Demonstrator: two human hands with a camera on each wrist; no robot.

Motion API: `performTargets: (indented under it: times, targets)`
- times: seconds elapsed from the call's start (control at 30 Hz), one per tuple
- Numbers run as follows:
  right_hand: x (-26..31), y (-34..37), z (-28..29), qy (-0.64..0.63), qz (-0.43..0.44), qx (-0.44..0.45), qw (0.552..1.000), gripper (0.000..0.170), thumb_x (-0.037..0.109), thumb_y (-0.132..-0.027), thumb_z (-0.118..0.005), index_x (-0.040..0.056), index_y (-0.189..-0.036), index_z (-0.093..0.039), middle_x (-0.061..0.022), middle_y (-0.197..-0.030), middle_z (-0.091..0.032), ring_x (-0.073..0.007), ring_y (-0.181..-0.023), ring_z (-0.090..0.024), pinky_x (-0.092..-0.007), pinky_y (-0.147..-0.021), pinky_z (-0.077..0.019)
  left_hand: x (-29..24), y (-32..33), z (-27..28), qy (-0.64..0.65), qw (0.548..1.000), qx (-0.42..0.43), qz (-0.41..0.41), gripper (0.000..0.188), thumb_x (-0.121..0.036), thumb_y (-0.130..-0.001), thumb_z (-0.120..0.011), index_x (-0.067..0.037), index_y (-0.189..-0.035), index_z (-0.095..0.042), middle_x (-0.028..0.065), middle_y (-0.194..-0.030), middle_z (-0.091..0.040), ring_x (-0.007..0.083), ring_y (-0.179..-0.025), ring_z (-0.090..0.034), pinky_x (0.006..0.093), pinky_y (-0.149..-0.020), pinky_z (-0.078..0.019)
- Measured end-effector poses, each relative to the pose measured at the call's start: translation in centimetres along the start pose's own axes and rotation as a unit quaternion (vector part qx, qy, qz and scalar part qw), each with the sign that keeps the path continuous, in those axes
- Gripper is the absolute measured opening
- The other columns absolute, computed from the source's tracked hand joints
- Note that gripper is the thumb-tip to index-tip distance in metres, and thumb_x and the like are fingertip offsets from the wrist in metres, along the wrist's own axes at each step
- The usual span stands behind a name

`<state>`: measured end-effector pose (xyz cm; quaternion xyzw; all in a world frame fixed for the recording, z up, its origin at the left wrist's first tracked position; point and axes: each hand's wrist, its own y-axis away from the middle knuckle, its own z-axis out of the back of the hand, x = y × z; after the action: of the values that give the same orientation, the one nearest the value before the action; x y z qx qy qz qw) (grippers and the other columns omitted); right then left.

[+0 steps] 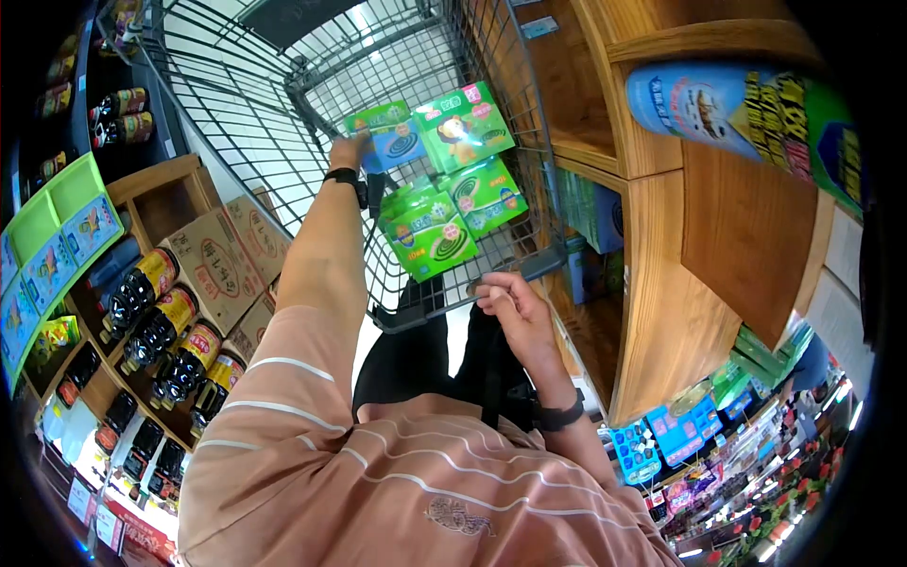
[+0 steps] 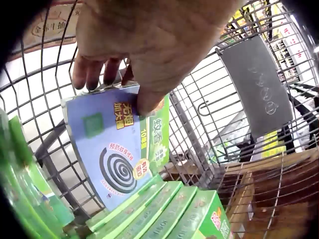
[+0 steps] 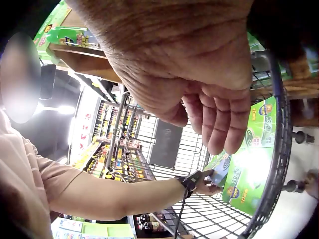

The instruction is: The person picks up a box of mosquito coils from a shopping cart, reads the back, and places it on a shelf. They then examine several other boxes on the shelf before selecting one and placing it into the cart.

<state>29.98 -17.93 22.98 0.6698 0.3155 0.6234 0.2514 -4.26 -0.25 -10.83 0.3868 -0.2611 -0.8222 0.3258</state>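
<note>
My left hand (image 1: 349,151) reaches down into a wire shopping cart (image 1: 380,317) and pinches the top edge of a blue-and-green mosquito coil box (image 2: 102,124), thumb on the printed face. A black spiral is printed on its blue face. Beside it in the cart lie a green box with a cartoon figure (image 1: 463,128) and green mosquito coil boxes (image 1: 430,236), several of them standing in a row in the left wrist view. My right hand (image 1: 518,317), holding nothing, hovers by the cart's near rim with loosely curled fingers.
Wooden shelving (image 1: 661,274) runs close along the cart's right side, with a tall printed can-shaped display (image 1: 737,118) above. Dark sauce bottles (image 1: 156,321) and cardboard cartons (image 1: 222,255) fill the left shelves. A grey panel (image 2: 256,87) hangs on the cart's wire side.
</note>
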Motion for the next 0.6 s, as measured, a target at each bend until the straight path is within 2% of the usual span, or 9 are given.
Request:
performTargets:
  times: [0.07,0.17,0.3,0.4,0.43,0.47,0.53,0.57,0.6]
  targets:
    - [0.2,0.4,-0.2,0.002,0.005,0.004,1.0,0.027,0.012,-0.102,-0.054,-0.0032,-0.123,-0.058,-0.0109,-0.107,-0.068,-0.0142,-0.098,-0.064,-0.0284,-0.087,-0.0519,-0.6,1.0,0.1,0.09,0.996,0.021,0.0,0.052,-0.044,-0.086,-0.069,0.005,-0.104,-0.068,0.0259,-0.097,-0.071,0.0403,-0.092,-0.069,0.0446,-0.078,-0.0546]
    - [0.9,1.2,-0.2,0.016,0.03,0.011,0.999,0.027,0.013,-0.101,-0.054,-0.0026,-0.123,-0.058,-0.0101,-0.107,-0.068,-0.0137,-0.097,-0.064,-0.028,-0.085,-0.0519,-6.8,8.3,1.5,0.06,0.992,-0.11,-0.022,0.048,-0.032,-0.084,-0.075,0.009,-0.104,-0.061,0.0284,-0.098,-0.07,0.0408,-0.094,-0.07,0.0454,-0.08,-0.0542]
    - [2.2,2.6,0.2,0.031,0.059,0.02,0.998,0.027,0.014,-0.101,-0.055,-0.0017,-0.122,-0.059,-0.0078,-0.106,-0.069,-0.0124,-0.094,-0.064,-0.0271,-0.081,-0.0517,-8.9,11.6,3.4,0.036,0.983,-0.166,-0.066,0.048,-0.037,-0.088,-0.073,0.007,-0.102,-0.059,0.0269,-0.096,-0.07,0.0368,-0.094,-0.071,0.0436,-0.079,-0.0545]
    - [3.7,3.8,0.5,0.041,0.09,0.02,0.995,0.026,0.014,-0.102,-0.053,-0.0009,-0.123,-0.059,-0.0072,-0.105,-0.067,-0.0114,-0.092,-0.063,-0.0268,-0.082,-0.0513,-9.8,15.6,6.2,0.118,0.967,-0.187,-0.128,0.049,-0.038,-0.088,-0.074,0.007,-0.099,-0.059,0.0251,-0.093,-0.07,0.0341,-0.09,-0.071,0.0418,-0.076,-0.0545]
    - [3.6,4.0,0.8,0.043,0.115,0.02,0.992,0.026,0.015,-0.102,-0.054,-0.0005,-0.122,-0.059,-0.0061,-0.103,-0.067,-0.0109,-0.091,-0.063,-0.0267,-0.08,-0.0513,-9.9,15.9,7.8,0.111,0.969,-0.165,-0.145,0.051,-0.04,-0.088,-0.074,0.008,-0.1,-0.058,0.0204,-0.088,-0.07,0.029,-0.081,-0.07,0.0406,-0.074,-0.0546]
    - [3.8,4.3,1.1,0.046,0.141,0.021,0.989,0.026,0.015,-0.101,-0.054,-0.0002,-0.122,-0.059,-0.0049,-0.102,-0.068,-0.0104,-0.091,-0.063,-0.0267,-0.078,-0.0514,-9.4,17.2,8.4,0.173,0.96,-0.153,-0.161,0.049,-0.038,-0.089,-0.074,0.007,-0.099,-0.057,0.0153,-0.085,-0.068,0.0214,-0.072,-0.067,0.0355,-0.066,-0.0547]
    - [4.7,5.1,1.7,0.047,0.159,0.026,0.986,0.029,0.015,-0.101,-0.054,-0.0007,-0.125,-0.057,-0.0066,-0.105,-0.067,-0.0107,-0.091,-0.063,-0.0275,-0.079,-0.0524,-12.1,24.2,11.2,0.277,0.942,-0.107,-0.158,0.044,-0.034,-0.091,-0.072,0.005,-0.1,-0.056,0.0104,-0.083,-0.065,0.0138,-0.068,-0.063,0.0296,-0.059,-0.0531]
    - [5.5,5.9,1.9,0.04,0.161,0.026,0.986,0.029,0.015,-0.101,-0.054,-0.0011,-0.125,-0.056,-0.007,-0.105,-0.066,-0.0109,-0.091,-0.063,-0.0276,-0.08,-0.0525,-12.4,26.6,11.9,0.356,0.913,-0.062,-0.187,0.039,-0.032,-0.093,-0.07,0.003,-0.101,-0.056,0.0083,-0.083,-0.064,0.009,-0.065,-0.06,0.0242,-0.053,-0.0484]
    - [6.1,6.5,2.1,0.032,0.162,0.027,0.986,0.03,0.015,-0.101,-0.054,-0.0014,-0.126,-0.056,-0.0074,-0.105,-0.066,-0.0112,-0.091,-0.063,-0.0277,-0.08,-0.0527,-12.6,28.9,12.9,0.341,0.918,-0.048,-0.198,0.038,-0.033,-0.094,-0.069,0.002,-0.103,-0.056,0.0054,-0.083,-0.062,0.0074,-0.064,-0.057,0.0227,-0.052,-0.0451]
